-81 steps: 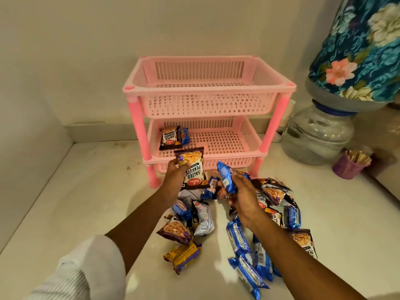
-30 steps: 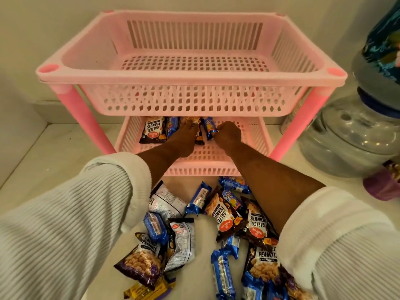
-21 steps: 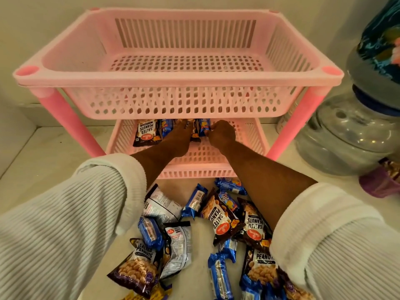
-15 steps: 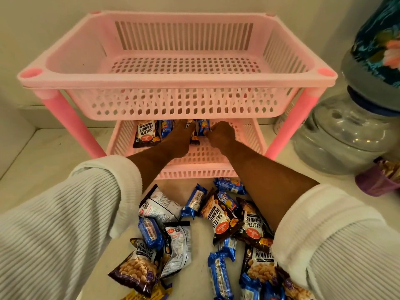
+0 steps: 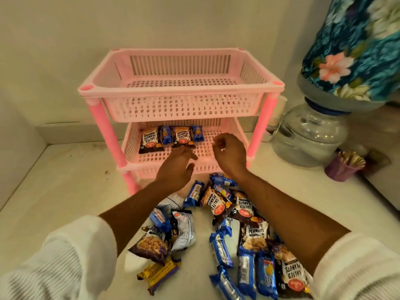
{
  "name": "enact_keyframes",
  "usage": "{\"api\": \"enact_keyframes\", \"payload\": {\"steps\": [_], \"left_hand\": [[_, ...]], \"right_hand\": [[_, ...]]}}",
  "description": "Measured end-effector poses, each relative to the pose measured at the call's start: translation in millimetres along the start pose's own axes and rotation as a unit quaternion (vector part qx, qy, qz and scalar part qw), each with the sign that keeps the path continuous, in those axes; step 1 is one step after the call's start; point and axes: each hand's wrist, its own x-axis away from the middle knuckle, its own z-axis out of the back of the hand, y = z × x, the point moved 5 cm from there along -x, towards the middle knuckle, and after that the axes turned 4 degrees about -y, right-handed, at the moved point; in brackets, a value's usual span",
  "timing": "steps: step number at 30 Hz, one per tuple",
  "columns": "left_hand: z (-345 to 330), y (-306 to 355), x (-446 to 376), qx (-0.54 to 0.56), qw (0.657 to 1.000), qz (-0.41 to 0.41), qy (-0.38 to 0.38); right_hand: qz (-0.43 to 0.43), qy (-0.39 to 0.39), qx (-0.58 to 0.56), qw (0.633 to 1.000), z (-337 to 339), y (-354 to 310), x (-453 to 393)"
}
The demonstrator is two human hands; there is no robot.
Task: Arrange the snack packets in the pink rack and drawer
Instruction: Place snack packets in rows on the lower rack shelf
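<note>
The pink rack (image 5: 181,109) has two tiers. The upper tier holds nothing that can be seen. On the lower tier (image 5: 218,148), four packets stand in a row along the back left: a salted peanuts packet (image 5: 150,140), a small blue biscuit packet (image 5: 166,135), a second salted peanuts packet (image 5: 182,137) and a second blue biscuit packet (image 5: 197,133). They alternate and touch or nearly touch one another. The right half of that tier is bare mesh.

The left hand (image 5: 176,169) hovers at the front edge of the lower tier, fingers spread and relaxed, gripping nothing; the second peanuts packet lies just beyond its fingertips. The right hand (image 5: 229,154) hangs to the right of it, fingers loosely curled downward and holding nothing; the second blue packet is just beyond and to the left of those fingers. Neither hand touches a packet.

Behind both wrists, toward the person, a loose pile of packets (image 5: 229,232) remains on the white counter (image 5: 65,191): several salted peanuts packets, many blue biscuit packets, two silver-backed packets (image 5: 184,229) and a yellow and purple wrapper (image 5: 159,272).

Judgement: the task is at an early stage. Four packets are placed; the far larger share is unsorted. No drawer is visible, so that part cannot be assessed. The likely next step is to fetch more packets from the pile and extend the row rightward.

A water dispenser with a floral cover (image 5: 346,61) and a purple cup (image 5: 341,169) stand well to the right of the right hand.
</note>
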Motion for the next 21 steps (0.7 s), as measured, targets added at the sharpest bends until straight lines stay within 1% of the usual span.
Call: {"api": "enact_keyframes", "payload": {"steps": [2, 4, 7, 9, 11, 13, 15, 17, 19, 21], "left_hand": [[-9.2, 2.0, 23.9, 0.032, 0.999, -0.022, -0.016], [-23.4, 1.8, 47.2, 0.039, 0.998, -0.041, -0.038], [-46.6, -1.6, 69.2, 0.049, 0.997, -0.021, -0.061], [-61.3, -0.4, 76.8, 0.071, 0.993, 0.019, -0.089], [-73.6, 4.6, 80.0, 0.091, 0.988, 0.061, -0.106], [-83.5, 12.7, 79.8, 0.098, 0.982, 0.118, -0.113], [-93.5, 21.4, 77.2, 0.093, 0.971, 0.182, -0.122], [-104.4, 28.1, 74.9, 0.105, 0.951, 0.255, -0.136], [-116.2, 33.7, 72.7, 0.155, 0.921, 0.328, -0.142], [-124.6, 36.1, 72.0, 0.208, 0.885, 0.396, -0.128]], "right_hand": [[0.025, -0.008, 0.005, 1.000, 6.8, 2.7, 39.0], [0.025, -0.048, 0.033, 0.998, 7.2, 19.1, 76.1], [-0.006, -0.102, 0.088, 0.991, 8.8, 52.6, 113.5], [-0.020, -0.111, 0.127, 0.985, 11.4, 67.4, 123.0], [-0.009, -0.115, 0.151, 0.982, 11.3, 72.0, 122.9], [0.001, -0.120, 0.161, 0.980, 9.3, 71.0, 115.6], [-0.016, -0.146, 0.161, 0.976, 4.7, 71.6, 103.7], [-0.033, -0.205, 0.177, 0.962, -3.8, 73.0, 94.0], [-0.026, -0.256, 0.200, 0.945, -11.5, 75.0, 87.3], [-0.027, -0.285, 0.226, 0.931, -17.6, 76.3, 80.3]]}}
